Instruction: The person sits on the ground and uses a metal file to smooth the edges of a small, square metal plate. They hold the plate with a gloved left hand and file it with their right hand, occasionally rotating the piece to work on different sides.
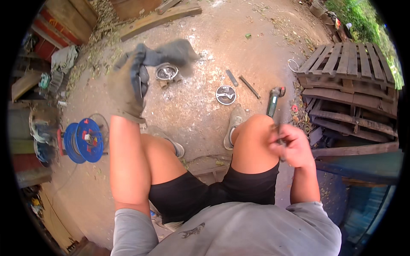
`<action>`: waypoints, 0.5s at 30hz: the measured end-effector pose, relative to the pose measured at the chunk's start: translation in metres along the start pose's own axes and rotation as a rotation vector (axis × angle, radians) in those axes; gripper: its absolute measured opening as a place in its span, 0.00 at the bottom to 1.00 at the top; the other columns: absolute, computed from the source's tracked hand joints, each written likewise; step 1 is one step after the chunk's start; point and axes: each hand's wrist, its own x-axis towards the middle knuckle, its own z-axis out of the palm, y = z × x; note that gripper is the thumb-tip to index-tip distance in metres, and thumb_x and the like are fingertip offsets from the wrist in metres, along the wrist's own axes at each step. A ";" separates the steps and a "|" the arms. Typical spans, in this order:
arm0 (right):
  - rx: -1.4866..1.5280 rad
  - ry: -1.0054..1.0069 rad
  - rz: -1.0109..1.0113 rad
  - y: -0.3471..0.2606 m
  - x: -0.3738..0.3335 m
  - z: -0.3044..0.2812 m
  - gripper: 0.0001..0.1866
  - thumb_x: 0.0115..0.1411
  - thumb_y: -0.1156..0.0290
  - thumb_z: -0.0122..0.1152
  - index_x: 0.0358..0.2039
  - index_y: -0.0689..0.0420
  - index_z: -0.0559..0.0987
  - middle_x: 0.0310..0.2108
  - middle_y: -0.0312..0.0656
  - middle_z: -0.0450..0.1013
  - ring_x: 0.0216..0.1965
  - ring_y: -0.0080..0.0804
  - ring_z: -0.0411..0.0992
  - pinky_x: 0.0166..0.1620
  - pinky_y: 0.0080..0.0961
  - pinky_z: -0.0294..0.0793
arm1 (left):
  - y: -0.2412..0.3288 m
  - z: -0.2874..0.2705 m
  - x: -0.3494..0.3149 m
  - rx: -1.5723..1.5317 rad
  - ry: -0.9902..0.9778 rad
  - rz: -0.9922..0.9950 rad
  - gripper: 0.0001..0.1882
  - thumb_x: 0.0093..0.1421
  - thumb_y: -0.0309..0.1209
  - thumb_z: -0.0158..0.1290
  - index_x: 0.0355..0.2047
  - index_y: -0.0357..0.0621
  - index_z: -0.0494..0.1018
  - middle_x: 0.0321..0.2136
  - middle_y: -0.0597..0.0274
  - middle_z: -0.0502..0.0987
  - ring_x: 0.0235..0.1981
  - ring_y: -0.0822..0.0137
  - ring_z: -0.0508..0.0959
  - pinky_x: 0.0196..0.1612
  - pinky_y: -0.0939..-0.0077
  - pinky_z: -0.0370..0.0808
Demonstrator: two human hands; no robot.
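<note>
My left hand (127,85) wears a worn grey work glove and is raised over the dirt ground, gripping a second grey glove (173,53) that hangs out to the right. My bare right hand (292,145) is beside my right knee, fingers curled around a small dark object I cannot make out. I am seated, in black shorts, with both knees in view. On the ground ahead lie a round metal part (166,72), a dark disc (226,94), two short metal bars (249,86) and an angle grinder (273,100).
Stacked wooden pallets (346,77) stand at the right, with small red and metal parts at their foot. A blue cable reel (84,140) sits at the left beside cluttered scrap. Planks (160,19) lie at the back. A blue surface (363,166) is at lower right.
</note>
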 end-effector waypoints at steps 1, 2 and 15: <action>0.060 0.185 0.056 0.012 -0.012 -0.018 0.09 0.68 0.68 0.67 0.33 0.56 0.76 0.24 0.33 0.72 0.25 0.23 0.70 0.32 0.23 0.68 | 0.011 -0.005 -0.001 0.012 -0.034 0.036 0.10 0.69 0.37 0.63 0.37 0.43 0.82 0.15 0.77 0.70 0.11 0.82 0.63 0.14 0.83 0.56; 0.066 0.356 0.134 0.038 -0.022 -0.037 0.12 0.70 0.67 0.66 0.31 0.56 0.74 0.22 0.31 0.70 0.22 0.19 0.66 0.31 0.19 0.66 | 0.011 -0.008 0.000 0.012 -0.077 0.064 0.10 0.69 0.37 0.64 0.37 0.43 0.82 0.15 0.77 0.70 0.11 0.83 0.63 0.14 0.83 0.56; -1.151 -0.210 0.209 0.325 -0.029 -0.041 0.17 0.64 0.56 0.60 0.46 0.49 0.87 0.48 0.47 0.85 0.50 0.47 0.83 0.50 0.48 0.81 | 0.015 -0.002 -0.027 0.266 0.044 0.131 0.16 0.69 0.44 0.64 0.36 0.44 0.82 0.12 0.76 0.67 0.10 0.83 0.60 0.14 0.83 0.52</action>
